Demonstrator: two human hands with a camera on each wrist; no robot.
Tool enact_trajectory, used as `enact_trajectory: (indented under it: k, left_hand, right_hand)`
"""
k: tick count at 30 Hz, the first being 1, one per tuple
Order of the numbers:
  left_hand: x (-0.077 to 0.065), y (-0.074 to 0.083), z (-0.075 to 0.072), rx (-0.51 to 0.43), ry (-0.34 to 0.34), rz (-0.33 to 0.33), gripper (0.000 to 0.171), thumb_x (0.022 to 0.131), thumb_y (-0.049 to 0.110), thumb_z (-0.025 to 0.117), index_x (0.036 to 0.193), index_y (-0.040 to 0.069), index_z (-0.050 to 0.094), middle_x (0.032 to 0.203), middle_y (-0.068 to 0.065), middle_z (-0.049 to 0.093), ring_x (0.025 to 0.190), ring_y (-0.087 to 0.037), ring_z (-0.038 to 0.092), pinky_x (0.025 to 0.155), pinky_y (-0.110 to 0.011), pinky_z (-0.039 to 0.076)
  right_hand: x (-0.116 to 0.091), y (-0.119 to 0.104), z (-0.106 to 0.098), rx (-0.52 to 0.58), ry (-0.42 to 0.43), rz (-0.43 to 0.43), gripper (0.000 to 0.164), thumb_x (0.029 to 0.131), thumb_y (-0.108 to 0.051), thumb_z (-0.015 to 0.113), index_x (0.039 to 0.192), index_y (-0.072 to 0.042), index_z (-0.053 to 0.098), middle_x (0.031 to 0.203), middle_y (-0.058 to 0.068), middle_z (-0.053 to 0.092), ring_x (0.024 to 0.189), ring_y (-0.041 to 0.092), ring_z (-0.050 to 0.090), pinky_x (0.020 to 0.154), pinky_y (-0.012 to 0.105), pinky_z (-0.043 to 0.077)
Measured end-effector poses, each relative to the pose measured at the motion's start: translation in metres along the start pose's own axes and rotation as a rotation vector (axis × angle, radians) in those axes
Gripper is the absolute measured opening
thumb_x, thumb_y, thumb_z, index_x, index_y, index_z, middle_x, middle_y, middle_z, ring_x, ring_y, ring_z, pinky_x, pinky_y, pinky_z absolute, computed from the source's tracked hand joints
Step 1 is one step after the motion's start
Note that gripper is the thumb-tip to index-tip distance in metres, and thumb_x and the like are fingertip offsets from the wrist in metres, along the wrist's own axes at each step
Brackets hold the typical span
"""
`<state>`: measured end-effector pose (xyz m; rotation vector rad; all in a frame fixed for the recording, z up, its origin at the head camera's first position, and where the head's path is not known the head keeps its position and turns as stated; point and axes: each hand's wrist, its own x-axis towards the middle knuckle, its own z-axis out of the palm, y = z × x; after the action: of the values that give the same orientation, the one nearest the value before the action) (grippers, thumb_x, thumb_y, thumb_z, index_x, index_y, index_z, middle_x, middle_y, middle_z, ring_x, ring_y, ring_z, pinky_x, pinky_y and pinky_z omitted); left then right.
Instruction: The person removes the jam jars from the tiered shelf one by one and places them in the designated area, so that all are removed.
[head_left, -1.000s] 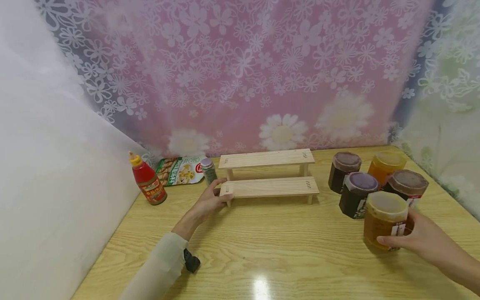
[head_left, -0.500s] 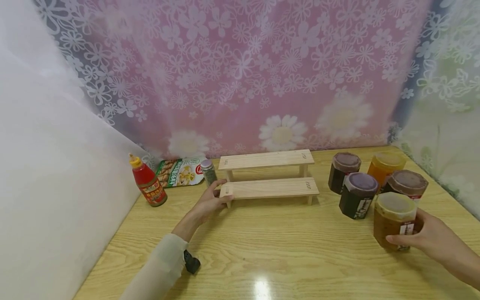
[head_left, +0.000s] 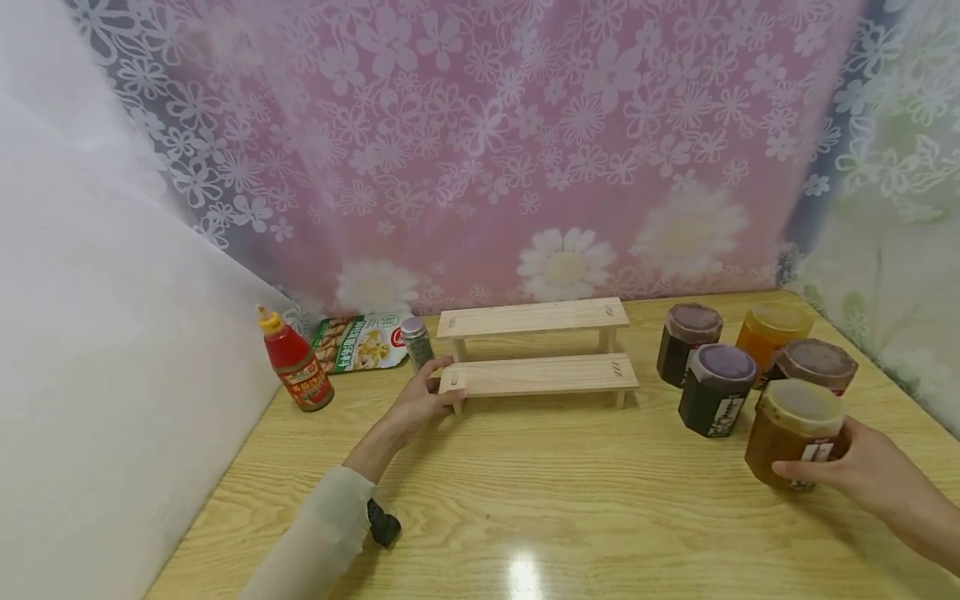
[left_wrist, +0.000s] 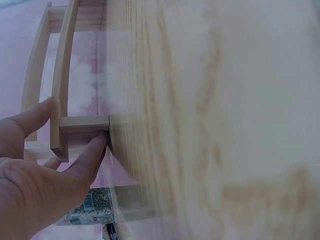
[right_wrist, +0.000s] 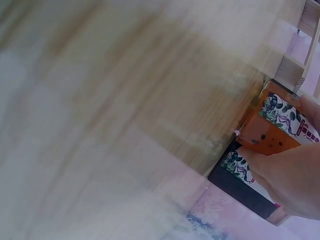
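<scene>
My left hand [head_left: 415, 405] holds the left end of the lower board of a two-step wooden shelf [head_left: 540, 375]. In the left wrist view the thumb is on the board [left_wrist: 61, 80] and a finger touches its short leg [left_wrist: 85, 124]. At the right, my right hand [head_left: 876, 468] grips an amber hexagonal jar [head_left: 787, 442] with a yellowish lid, slightly tilted. Close behind it stand a purple-lidded dark jar [head_left: 716, 396], a brown-lidded jar [head_left: 816, 364], another dark jar [head_left: 686, 346] and an orange jar [head_left: 772, 329]. Whether the amber jar's base touches the table cannot be told.
A small spice jar [head_left: 417, 343] stands beside the shelf's left end. Farther left are a green and white food packet [head_left: 367, 340] and a red sauce bottle [head_left: 298, 364]. The wooden table [head_left: 555, 492] meets a white sheet at left and a flowered curtain [head_left: 480, 150] behind.
My right hand has moved the amber jar to the right and slightly back, nearer the brown-lidded jar, and the jar now tilts a little. The left hand and the shelf stay where they were.
</scene>
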<state>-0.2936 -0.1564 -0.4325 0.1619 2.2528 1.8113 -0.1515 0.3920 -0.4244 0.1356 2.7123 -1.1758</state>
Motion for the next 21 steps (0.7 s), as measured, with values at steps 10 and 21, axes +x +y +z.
enact_trajectory:
  k: [10,21]
  left_hand:
    - [-0.0004,0.0014,0.0031,0.002,-0.006,0.008,0.071,0.099,0.014,0.074,0.16,0.019,0.038,0.14,-0.023,0.057,0.117,-0.029,0.065,0.098,-0.046,0.055]
    - [0.0018,0.0012,0.0067,0.011,0.009,0.011,0.07,0.1,0.016,0.073,0.16,0.02,0.038,0.143,-0.024,0.055,0.122,-0.032,0.063,0.101,-0.048,0.053]
  right_hand:
    - [-0.0061,-0.0019,-0.0009,-0.055,0.037,-0.014,0.079,0.097,-0.039,0.076,0.14,0.016,0.039,0.11,0.014,0.062,0.087,0.017,0.054,0.069,0.033,0.048]
    - [-0.0054,0.0054,-0.0017,0.019,-0.012,0.014,0.101,0.1,-0.043,0.071,0.154,0.019,0.012,0.144,0.045,0.034,0.12,0.057,0.047,0.083,0.049,0.053]
